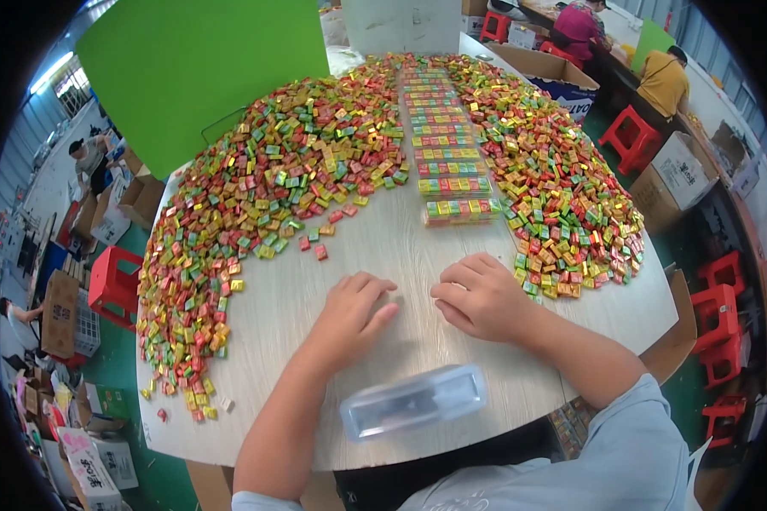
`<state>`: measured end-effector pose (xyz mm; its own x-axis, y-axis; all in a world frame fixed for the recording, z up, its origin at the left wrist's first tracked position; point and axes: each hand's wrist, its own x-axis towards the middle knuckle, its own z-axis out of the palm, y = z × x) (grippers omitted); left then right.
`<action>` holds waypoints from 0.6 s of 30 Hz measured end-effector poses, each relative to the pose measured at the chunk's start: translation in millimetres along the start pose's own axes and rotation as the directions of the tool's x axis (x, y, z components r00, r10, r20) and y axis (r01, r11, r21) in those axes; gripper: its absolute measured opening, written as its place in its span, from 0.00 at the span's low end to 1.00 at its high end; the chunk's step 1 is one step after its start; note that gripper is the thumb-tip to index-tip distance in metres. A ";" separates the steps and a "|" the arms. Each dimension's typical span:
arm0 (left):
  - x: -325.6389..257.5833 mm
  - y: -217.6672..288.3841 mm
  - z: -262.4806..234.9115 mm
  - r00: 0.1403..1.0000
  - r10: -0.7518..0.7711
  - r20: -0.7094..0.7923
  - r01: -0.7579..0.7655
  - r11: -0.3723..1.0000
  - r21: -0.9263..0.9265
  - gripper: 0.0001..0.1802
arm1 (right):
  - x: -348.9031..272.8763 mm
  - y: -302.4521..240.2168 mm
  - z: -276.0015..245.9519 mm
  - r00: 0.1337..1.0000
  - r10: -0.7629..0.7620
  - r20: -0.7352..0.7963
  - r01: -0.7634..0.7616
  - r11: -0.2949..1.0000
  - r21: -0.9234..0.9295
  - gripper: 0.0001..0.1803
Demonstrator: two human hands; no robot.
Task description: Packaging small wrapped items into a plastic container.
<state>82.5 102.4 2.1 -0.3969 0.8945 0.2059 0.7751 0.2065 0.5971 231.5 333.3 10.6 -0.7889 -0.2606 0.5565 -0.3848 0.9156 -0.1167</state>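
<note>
My left hand [355, 311] rests over the near middle of the table, thumb apart from its loosely bent fingers, holding nothing. To its right, my right hand [486, 300] has bent, slightly parted fingers pointing left, with nothing visible in them; its palm side is hidden. Just below both hands lies a clear plastic box [413, 402], long and shallow, tilted toward the right and touched by neither hand. Beyond the right hand, a column of packed rows of small colourful wrapped blocks [462, 209] runs to the far edge.
Large heaps of loose wrapped blocks, the left heap [315, 140] and the right heap [562, 196], flank the column on the pale table [375, 234]. A green panel [204, 68] stands at the far left. Red stools [631, 138], cartons [673, 175] and several people surround the table.
</note>
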 end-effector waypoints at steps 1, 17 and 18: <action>0.2 8.3 -3.5 1.000 0.001 0.004 -0.001 1.000 0.016 0.17 | 0.2 7.2 4.6 1.000 0.012 0.011 -0.012 1.000 0.015 0.09; 6.7 -4.7 -7.5 0.985 -0.129 0.114 0.146 0.976 -0.161 0.17 | -11.8 3.9 12.0 0.924 0.012 0.383 -0.078 0.984 0.158 0.12; 7.3 -2.8 -7.5 0.985 -0.125 0.121 0.144 0.976 -0.162 0.17 | -12.0 3.3 12.3 0.928 0.017 0.372 -0.082 0.984 0.160 0.12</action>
<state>73.8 105.3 7.7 -0.4282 0.9030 0.0344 0.6203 0.2660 0.7379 233.8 335.6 -6.5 -0.9169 -0.3404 0.2084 -0.3905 0.8730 -0.2921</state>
